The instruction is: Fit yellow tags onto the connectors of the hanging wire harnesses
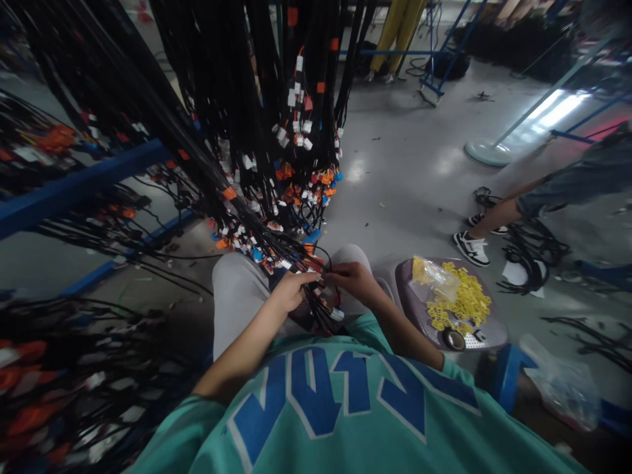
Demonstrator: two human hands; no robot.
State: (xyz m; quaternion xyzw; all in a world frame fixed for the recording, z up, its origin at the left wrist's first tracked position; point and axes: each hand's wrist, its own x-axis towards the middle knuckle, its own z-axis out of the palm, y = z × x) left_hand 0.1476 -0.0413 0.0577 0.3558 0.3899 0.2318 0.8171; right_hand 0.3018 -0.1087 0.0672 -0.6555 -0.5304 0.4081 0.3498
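My left hand (290, 289) is closed around the end of a black wire harness (291, 247) that slants down into my lap. Its thumb and index finger stretch across the wires towards the other hand. Just to the right, my right hand (356, 283) pinches at the same bundle, where a thin black wire loops up to its fingertips. White, orange and blue connectors (259, 253) cluster around the wires in front of both hands. Loose wire ends with a white connector (337, 315) hang below the fingers. The exact spot between the fingertips is too small to make out.
A grey stool (405, 289) at my right carries yellow plastic clips (467, 296), a clear bag (439, 280) and a tape roll (453, 338). Hanging harnesses (247, 85) and a blue frame (83, 181) stand ahead and left. Another person's shoe (471, 247) is at right.
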